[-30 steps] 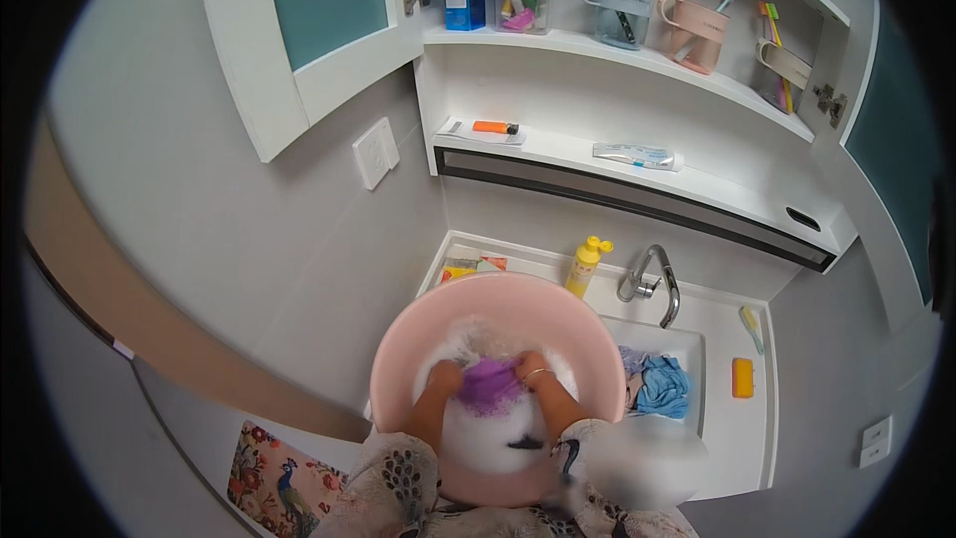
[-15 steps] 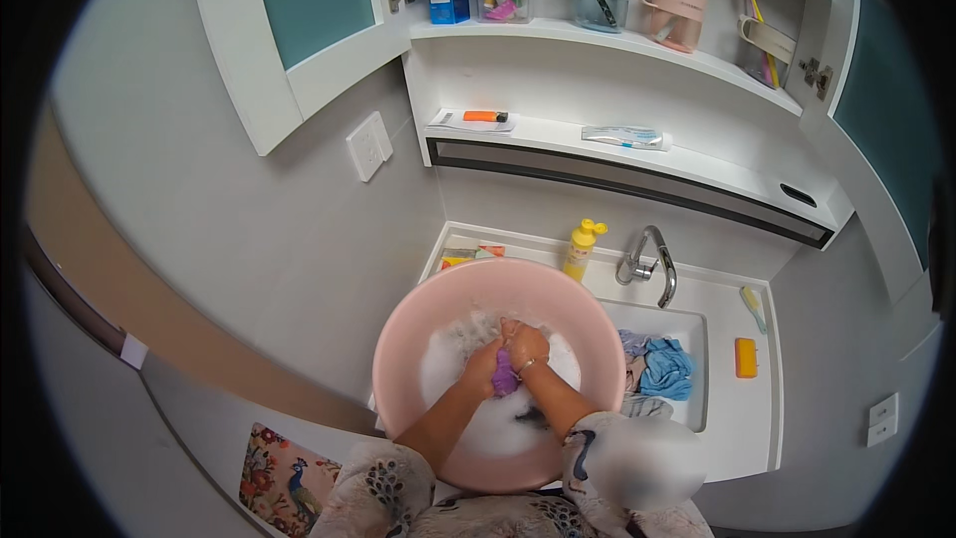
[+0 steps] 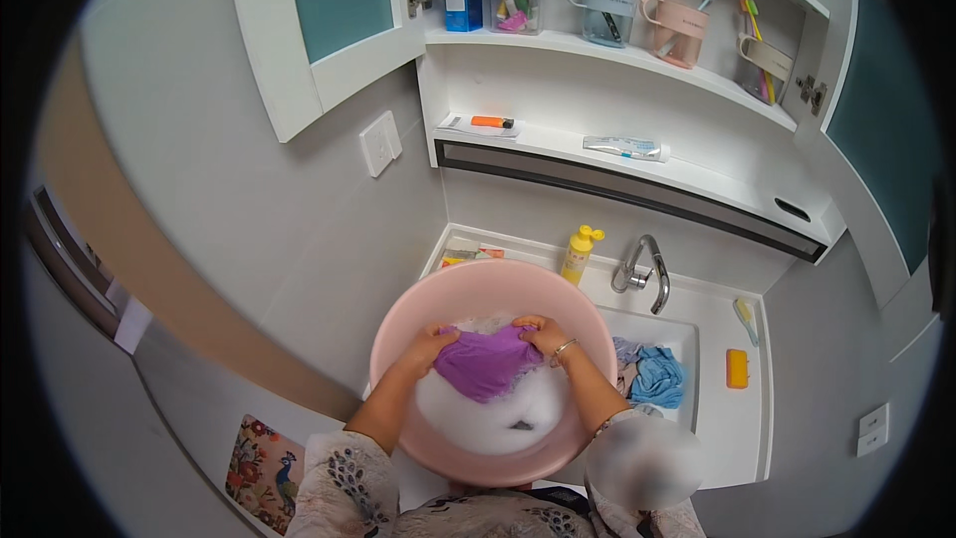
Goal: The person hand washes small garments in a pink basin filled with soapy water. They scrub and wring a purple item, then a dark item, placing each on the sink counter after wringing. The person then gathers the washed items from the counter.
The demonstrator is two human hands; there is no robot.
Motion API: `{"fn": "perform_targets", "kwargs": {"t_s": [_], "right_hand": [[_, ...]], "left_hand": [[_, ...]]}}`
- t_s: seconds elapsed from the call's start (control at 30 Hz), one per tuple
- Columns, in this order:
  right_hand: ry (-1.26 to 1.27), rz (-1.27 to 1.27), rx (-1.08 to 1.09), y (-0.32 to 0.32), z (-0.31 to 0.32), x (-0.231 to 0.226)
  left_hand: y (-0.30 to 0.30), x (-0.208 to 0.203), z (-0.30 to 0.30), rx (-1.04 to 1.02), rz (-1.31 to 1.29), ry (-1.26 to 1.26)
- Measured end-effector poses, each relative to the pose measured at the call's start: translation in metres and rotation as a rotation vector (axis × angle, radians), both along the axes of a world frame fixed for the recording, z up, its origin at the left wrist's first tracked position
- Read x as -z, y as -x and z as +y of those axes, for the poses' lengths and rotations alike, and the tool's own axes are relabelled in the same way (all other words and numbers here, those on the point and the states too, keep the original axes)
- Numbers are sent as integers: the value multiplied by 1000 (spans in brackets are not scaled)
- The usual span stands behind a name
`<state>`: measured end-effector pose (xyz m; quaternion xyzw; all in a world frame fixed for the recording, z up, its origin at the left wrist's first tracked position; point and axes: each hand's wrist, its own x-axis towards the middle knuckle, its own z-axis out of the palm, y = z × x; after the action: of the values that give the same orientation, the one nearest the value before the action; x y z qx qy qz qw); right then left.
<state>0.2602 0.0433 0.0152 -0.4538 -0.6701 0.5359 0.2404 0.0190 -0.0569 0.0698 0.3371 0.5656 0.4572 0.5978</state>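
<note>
A wet purple cloth (image 3: 485,363) hangs spread between my two hands over a pink basin (image 3: 396,317). Its exact garment kind I cannot make out. My left hand (image 3: 431,347) pinches one upper corner, while my right hand (image 3: 544,335), with a bracelet at the wrist, grips the other. White suds (image 3: 463,428) fill the basin below, and the cloth's lower edge hangs at the foam. A small dark piece of fabric (image 3: 520,425) pokes out of the suds nearer to me.
Right of the basin, a sink (image 3: 689,359) holds blue and grey clothes (image 3: 657,377). Behind stand a yellow bottle (image 3: 578,257) and a chrome faucet (image 3: 645,274). An orange soap bar (image 3: 737,369) and a brush (image 3: 746,322) lie on the right counter. An open cabinet (image 3: 617,149) hangs above.
The purple cloth was bunched between my hands, close together in the basin. Now my hands are apart and the cloth is stretched open between them.
</note>
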Motion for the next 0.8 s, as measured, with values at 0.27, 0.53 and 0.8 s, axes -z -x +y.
{"fn": "perform_targets", "kwargs": {"t_s": [0.27, 0.53, 0.8], "right_hand": [[-226, -250, 36, -24, -11, -52], [86, 109, -28, -28, -1, -49], [-132, 27, -107, 33, -29, -74]], "left_hand": [[32, 4, 6, -267, 30, -264], [37, -14, -4, 210, 654, -128], [-46, -15, 6, 425, 351, -329]]}}
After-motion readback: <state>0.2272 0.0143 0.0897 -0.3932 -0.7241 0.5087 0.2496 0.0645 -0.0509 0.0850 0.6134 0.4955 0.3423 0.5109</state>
